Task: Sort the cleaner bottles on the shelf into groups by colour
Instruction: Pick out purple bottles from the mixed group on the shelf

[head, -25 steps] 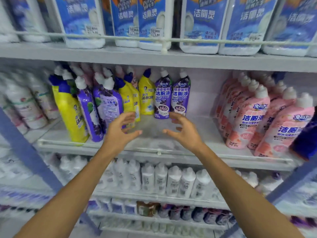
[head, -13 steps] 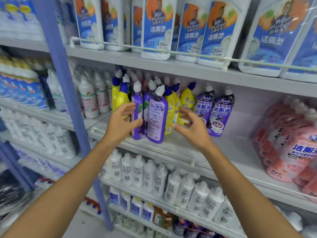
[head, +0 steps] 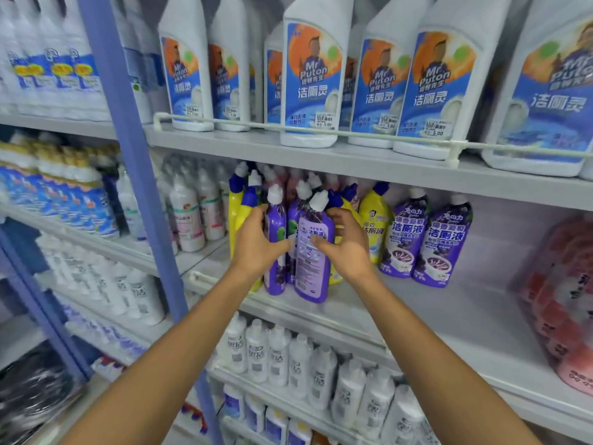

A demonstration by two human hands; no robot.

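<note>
Left hand (head: 256, 244) curls around the front purple bottles (head: 275, 248) of the mixed cluster on the middle shelf (head: 369, 303), thumb toward the front and fingers (head: 260, 210) reaching behind near the yellow bottles (head: 236, 216) at the cluster's left edge; it looks wrapped on them, though whether it truly grips is hard to tell. Between both hands stands a purple bottle turned label-back (head: 313, 252), leaning slightly. Right hand (head: 345, 245) presses its thumb on that bottle's face, its fingers bent and loose behind. Further right stands another yellow bottle (head: 373, 226), then two purple bottles facing forward (head: 423, 242), well apart from the hands. Judging by this, the step is pulling purple out from among yellow; the next move calls for lifting these clear and setting them beside the forward-facing pair.
</note>
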